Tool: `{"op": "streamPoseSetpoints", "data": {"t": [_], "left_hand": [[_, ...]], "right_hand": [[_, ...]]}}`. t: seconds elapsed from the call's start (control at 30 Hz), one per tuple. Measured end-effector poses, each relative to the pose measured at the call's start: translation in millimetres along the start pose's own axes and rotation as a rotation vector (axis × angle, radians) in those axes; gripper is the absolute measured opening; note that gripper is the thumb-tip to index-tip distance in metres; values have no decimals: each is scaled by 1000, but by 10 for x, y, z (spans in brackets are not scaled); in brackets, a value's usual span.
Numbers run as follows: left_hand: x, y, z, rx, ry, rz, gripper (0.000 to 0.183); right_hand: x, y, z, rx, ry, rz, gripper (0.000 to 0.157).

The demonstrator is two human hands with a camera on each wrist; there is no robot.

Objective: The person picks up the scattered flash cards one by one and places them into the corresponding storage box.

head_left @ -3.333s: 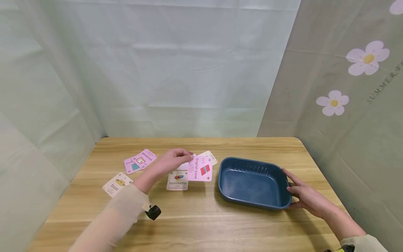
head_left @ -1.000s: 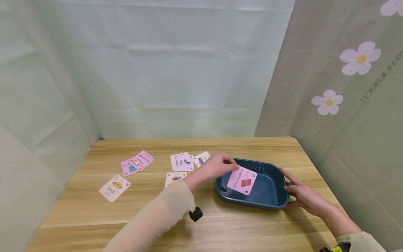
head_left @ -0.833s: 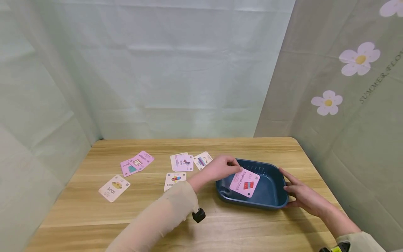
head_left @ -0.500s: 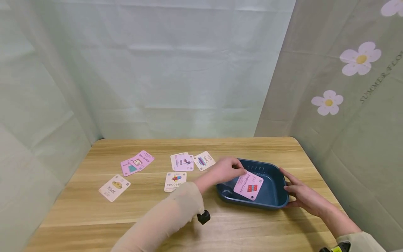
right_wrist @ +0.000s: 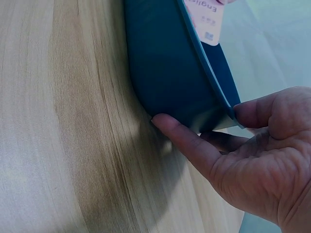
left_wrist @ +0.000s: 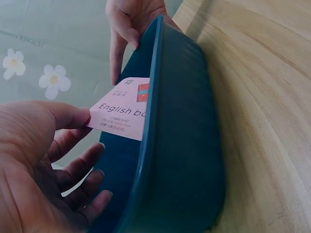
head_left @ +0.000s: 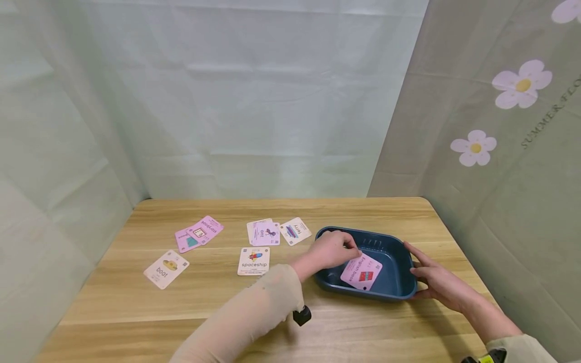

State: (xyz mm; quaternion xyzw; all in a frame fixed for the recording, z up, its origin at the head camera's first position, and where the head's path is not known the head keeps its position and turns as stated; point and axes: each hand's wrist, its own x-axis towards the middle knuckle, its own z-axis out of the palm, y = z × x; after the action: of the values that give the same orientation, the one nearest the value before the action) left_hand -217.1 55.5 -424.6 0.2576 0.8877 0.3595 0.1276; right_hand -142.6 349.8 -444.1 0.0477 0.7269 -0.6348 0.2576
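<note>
Over the blue plastic basin (head_left: 383, 277), my left hand (head_left: 333, 248) pinches a pink "English book" card (head_left: 361, 272) by one corner, between thumb and index finger. The card hangs tilted inside the basin, below the rim in part. In the left wrist view, the other fingers of my left hand (left_wrist: 43, 160) spread loosely inside the basin's near wall, and the card (left_wrist: 121, 109) shows its print. My right hand (head_left: 440, 282) holds the basin's right end. In the right wrist view, the right thumb meets the rim and another finger presses low on the outer wall (right_wrist: 165, 63).
Left of the basin lie a "ferry" card (head_left: 295, 231), an "ant" card (head_left: 266, 233) overlapping others, and a "spaceship" card (head_left: 253, 261). Farther left are a "storybook" card (head_left: 205, 230) over another pink card and a "boat" card (head_left: 166, 269). Curtains stand behind the wooden table (head_left: 136, 322).
My left hand has carried the "English book" card rightward from the card group, then lower into the basin. My right hand has stayed at the basin's right end.
</note>
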Motion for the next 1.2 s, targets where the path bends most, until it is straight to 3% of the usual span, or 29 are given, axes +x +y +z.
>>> {"op": "streamPoseSetpoints", "data": {"t": [0.67,1.2], "left_hand": [[-18,5,56,124,21,-30,16],[-48,3,78,528,35,-1,19]], "right_hand": [[5,16,-7,-9,3,0,70],[4,13,8,2,9,-4,70]]}}
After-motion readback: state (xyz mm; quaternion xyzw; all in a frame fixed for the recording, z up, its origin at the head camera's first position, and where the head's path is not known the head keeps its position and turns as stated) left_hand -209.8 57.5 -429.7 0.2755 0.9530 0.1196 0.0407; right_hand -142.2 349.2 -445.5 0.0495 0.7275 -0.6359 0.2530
